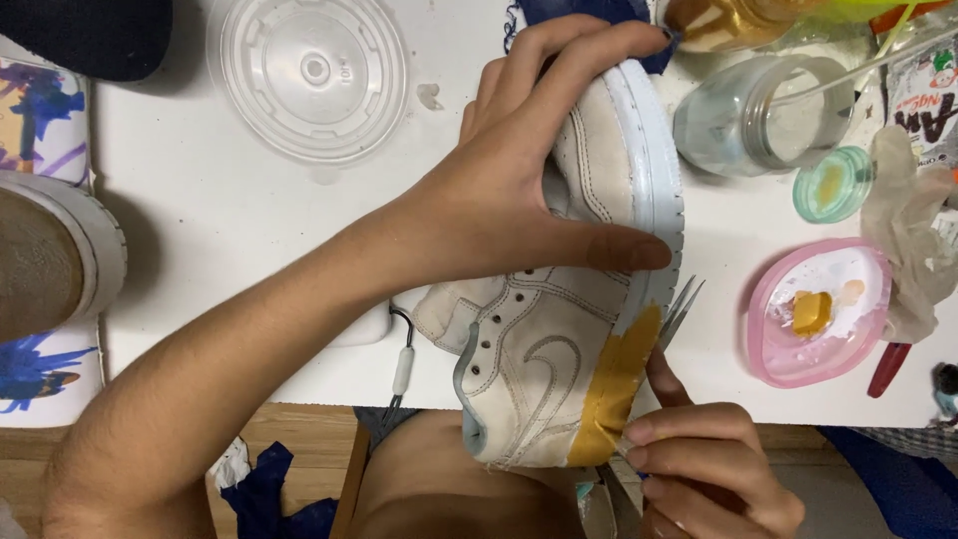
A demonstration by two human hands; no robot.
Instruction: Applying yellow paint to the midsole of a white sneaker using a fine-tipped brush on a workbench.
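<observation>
A white low-top sneaker [559,299] lies on its side at the near edge of the white surface [220,220], its sole facing away from the person's arm and its heel hanging past the edge over the lap. A strip of yellow masking tape [614,384] runs across the heel side of the sneaker up to the sole.

The left hand [519,170] is spread wide over the toe end of the sneaker: fingers curl over the toe and sole edge, and the thumb presses flat along the side just above the tape, clamping the sneaker in place.

The right hand [709,464] sits just below the sneaker's heel, fingers drawn together in a pinch on a thin metal tool [677,309]. Its pronged tip shows just beyond the sole beside the top of the tape; whether it touches the tape cannot be told.

Beyond the sneaker's sole stand a pink dish [820,314] with a yellow blob, a small teal lid [833,185] and a clear jar [763,115] lying on its side. A clear plastic lid [309,75] rests well apart on the sneaker's opposite side, toward the far edge of the surface.
</observation>
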